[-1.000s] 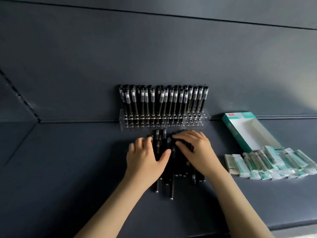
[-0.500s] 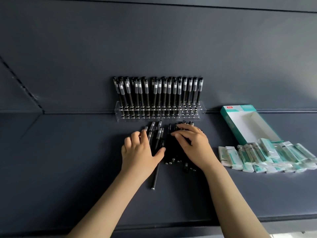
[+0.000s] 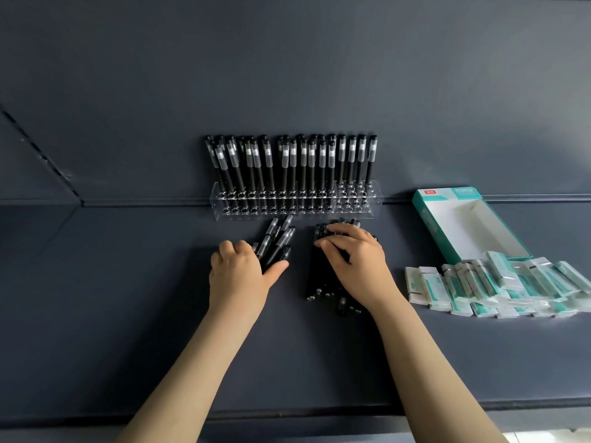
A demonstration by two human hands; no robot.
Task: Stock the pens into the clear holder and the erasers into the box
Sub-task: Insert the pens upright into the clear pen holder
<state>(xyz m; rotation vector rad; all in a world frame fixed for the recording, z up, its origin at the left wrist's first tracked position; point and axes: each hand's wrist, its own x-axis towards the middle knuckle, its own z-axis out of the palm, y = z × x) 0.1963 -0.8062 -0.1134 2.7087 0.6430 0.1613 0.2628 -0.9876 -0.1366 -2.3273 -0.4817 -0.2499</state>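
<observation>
Gripping a fan of pens (image 3: 277,238), the left hand (image 3: 238,276) sits on the bench (image 3: 128,282) near the clear holder (image 3: 367,204). The right hand (image 3: 355,263) curls over the loose pile (image 3: 315,278); whether it is gripping, I cannot tell. Light, stiff, slick barrels likely roll: pinch mid-barrel.

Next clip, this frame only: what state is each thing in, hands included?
clear holder: upright, partly stocked.
standing pens: capped, upright in the holder.
left hand: grips a bunch of pens.
bunch of pens: held, fanned out towards the holder.
right hand: rests on the loose pens, fingers bent; grip unclear.
loose pens: lying flat in a pile.
box: open, nothing visible inside.
erasers: wrapped, lying outside the box.
</observation>
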